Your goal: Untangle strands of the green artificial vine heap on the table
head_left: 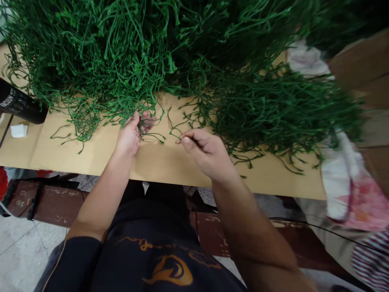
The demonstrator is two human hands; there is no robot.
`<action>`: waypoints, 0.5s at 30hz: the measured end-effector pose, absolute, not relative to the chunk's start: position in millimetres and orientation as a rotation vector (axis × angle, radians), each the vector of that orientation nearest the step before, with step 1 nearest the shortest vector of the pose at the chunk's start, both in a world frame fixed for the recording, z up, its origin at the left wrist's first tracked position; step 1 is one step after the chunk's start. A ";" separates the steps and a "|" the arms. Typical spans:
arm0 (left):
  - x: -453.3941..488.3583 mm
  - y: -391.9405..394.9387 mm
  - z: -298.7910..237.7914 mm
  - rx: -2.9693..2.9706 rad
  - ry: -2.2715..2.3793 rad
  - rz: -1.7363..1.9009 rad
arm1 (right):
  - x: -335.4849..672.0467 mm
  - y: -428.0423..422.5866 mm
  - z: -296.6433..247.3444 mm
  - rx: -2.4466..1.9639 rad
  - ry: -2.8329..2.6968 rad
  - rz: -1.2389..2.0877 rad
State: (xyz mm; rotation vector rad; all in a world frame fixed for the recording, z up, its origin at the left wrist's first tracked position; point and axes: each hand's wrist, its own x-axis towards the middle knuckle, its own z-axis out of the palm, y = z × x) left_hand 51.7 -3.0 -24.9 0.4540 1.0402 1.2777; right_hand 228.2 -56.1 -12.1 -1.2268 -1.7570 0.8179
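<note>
A large heap of thin green plastic stems (121, 52) with small forked tips covers the far side of the tabletop. My left hand (130, 132) is at the heap's near edge, palm turned up, fingers loosely curled around a few stems; loose strands partly cover the fingers. To its right, my right hand (208, 152) pinches a single green plastic stem (174, 130) between thumb and forefinger, just above the table. A flatter pile of green stems (279, 109) lies to the right of that hand.
A black vacuum bottle (21, 101) lies tilted at the left, with a small white paper (18, 130) nearby. At the right are a white and pink cloth (361, 190) and cardboard (364, 73). The tan tabletop (82, 156) ends close to my body, above a brown bench (51, 202).
</note>
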 end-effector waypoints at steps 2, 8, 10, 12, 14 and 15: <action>51.3 -2.7 -25.0 0.456 1.042 1.274 | 223.5 -55.1 -17.4 -1.200 -1.753 0.862; 51.8 -4.0 -19.6 0.470 1.050 1.246 | 262.0 -32.3 -19.2 -1.452 -1.714 0.147; 52.2 -4.3 -18.3 0.468 1.045 1.236 | 270.3 -27.1 -17.5 -1.510 -1.610 -0.199; 52.6 -3.9 -18.5 0.471 1.042 1.231 | 262.5 -28.3 -16.2 -1.478 -1.632 -0.332; 52.7 -3.1 -20.2 0.476 1.044 1.235 | 239.6 -33.9 -16.7 -1.391 -1.790 -0.264; 52.6 -2.7 -21.3 0.476 1.046 1.238 | 225.0 -36.9 -17.8 -1.352 -1.882 -0.191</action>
